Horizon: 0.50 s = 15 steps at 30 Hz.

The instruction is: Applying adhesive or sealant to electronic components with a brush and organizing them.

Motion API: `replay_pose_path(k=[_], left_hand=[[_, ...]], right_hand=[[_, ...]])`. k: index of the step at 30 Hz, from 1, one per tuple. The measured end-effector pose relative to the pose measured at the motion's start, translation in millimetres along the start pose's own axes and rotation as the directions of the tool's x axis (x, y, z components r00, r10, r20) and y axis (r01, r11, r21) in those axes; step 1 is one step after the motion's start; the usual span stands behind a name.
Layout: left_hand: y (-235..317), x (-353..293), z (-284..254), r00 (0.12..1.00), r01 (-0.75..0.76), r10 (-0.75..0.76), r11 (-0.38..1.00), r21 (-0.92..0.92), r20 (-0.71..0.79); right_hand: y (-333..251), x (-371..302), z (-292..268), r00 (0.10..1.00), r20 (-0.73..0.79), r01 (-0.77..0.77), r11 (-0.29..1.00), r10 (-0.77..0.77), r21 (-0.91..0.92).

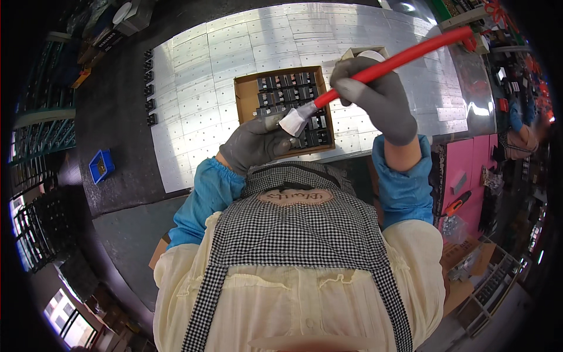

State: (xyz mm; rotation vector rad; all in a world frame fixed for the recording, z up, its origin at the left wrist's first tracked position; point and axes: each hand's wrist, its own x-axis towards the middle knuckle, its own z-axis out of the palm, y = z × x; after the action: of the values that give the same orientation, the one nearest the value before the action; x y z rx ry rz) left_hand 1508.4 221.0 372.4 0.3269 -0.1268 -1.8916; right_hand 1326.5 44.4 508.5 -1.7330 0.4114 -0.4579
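My right hand (381,105), in a grey glove, grips a brush (410,56) with a long red handle and pale bristles. The brush slants down to the left, and its bristles are right at the fingers of my left hand (252,144). That hand, gloved in grey too, is curled at the near left corner of a shallow cardboard box (246,98). Whatever lies between its fingers is too dark and partly covered by the bristles to make out. Rows of small black block-shaped parts (284,97) fill much of the box.
A metal-topped table (199,76) lies under the box. More black parts (149,88) line its left edge. Behind my right hand stands a small open carton (352,54). A blue bin (101,166) sits at far left; a pink surface (460,158) with an orange-and-black tool (457,203) is at right.
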Motion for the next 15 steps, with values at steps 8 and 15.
replay_pose_path(k=[8, 15], left_hand=[[-0.2, -1.5, -7.0, 0.998, -0.054, 0.052, 0.997, -0.058, -0.027], [2.9, -5.8, -10.8, 0.998, -0.055, 0.060, 0.991, -0.122, 0.032]], right_hand=[[6.0, -1.9, -3.1, 0.991, -0.025, 0.131, 0.986, -0.129, 0.105], [3.7, -6.8, -3.1, 0.970, -0.236, 0.081, 0.990, -0.052, 0.115]])
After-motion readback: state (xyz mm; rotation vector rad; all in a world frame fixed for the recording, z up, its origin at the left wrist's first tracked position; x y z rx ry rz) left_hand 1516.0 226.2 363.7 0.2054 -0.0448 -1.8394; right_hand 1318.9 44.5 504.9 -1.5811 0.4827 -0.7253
